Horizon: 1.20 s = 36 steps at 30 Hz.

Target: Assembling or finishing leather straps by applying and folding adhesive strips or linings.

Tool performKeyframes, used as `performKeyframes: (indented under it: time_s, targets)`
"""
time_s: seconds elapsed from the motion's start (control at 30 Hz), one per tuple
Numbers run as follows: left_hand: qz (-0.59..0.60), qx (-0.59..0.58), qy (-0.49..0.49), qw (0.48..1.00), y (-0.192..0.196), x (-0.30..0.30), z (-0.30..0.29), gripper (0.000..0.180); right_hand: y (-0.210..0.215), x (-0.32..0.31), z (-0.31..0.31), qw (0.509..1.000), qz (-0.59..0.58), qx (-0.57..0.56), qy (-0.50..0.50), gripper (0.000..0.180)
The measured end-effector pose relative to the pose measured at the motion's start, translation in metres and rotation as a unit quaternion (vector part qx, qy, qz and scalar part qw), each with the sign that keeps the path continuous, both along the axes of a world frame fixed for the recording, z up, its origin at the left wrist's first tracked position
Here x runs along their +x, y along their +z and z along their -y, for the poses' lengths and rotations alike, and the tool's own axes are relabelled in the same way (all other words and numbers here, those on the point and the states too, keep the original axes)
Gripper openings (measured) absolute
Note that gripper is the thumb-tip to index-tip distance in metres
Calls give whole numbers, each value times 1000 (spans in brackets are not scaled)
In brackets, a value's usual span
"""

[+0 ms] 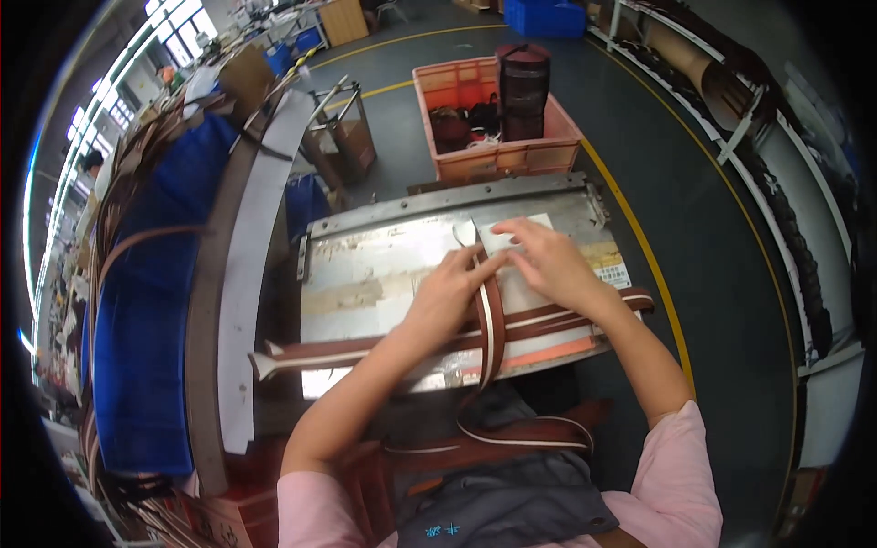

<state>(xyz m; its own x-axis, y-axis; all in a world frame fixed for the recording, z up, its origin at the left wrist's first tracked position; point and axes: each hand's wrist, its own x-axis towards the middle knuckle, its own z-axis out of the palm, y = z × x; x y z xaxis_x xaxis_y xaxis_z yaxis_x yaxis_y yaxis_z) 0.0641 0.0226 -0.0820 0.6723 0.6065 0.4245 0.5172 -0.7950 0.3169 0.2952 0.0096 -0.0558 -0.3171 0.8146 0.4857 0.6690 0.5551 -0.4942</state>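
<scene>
A brown strap [492,338] with a pale stripe runs up the metal-topped table and hangs over its near edge onto my lap. Its far end carries a loose white strip [467,232]. My left hand [448,290] is closed on this strap near the far end, fingers bent over it. Just to the right, my right hand [551,267] hovers with fingers apart and curved, and nothing shows between them. Its thumb is close to the left fingertips. Under my forearms, more brown straps [338,354] lie across the table, passing beneath the upright one.
Beyond the metal table [365,265] stands an orange crate [507,163] with a dark cylindrical bag [524,91]. At left are a white board [260,247], blue sheeting [151,320] and hanging strips. A rack [749,146] with dark material lines the right side.
</scene>
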Motion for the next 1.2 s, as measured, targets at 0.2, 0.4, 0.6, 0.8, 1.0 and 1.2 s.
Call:
performKeyframes:
  time_s: [0.2, 0.4, 0.6, 0.8, 1.0, 1.2]
  targets:
    - [-37, -99, -5, 994, 6, 10, -29, 37, -8, -1, -47, 995, 52, -62, 55, 54]
    - [17, 2, 35, 999, 12, 11, -51, 51, -28, -3, -56, 996, 21, -66, 59, 36]
    - [-79, -57, 41, 994, 8, 20, -68, 48, -28, 3, -52, 997, 65, -14, 37, 33]
    - [-110, 18, 108, 988, 3, 26, -71, 57, -26, 9, -59, 959, 261, 105, -15, 39]
    - [-60, 55, 118, 990, -7, 39, -68, 56, -42, 5, -64, 978, 177, 94, -60, 31]
    - [-26, 60, 112, 992, -12, 32, -71, 52, -37, 8, -59, 984, 141, 95, -57, 33]
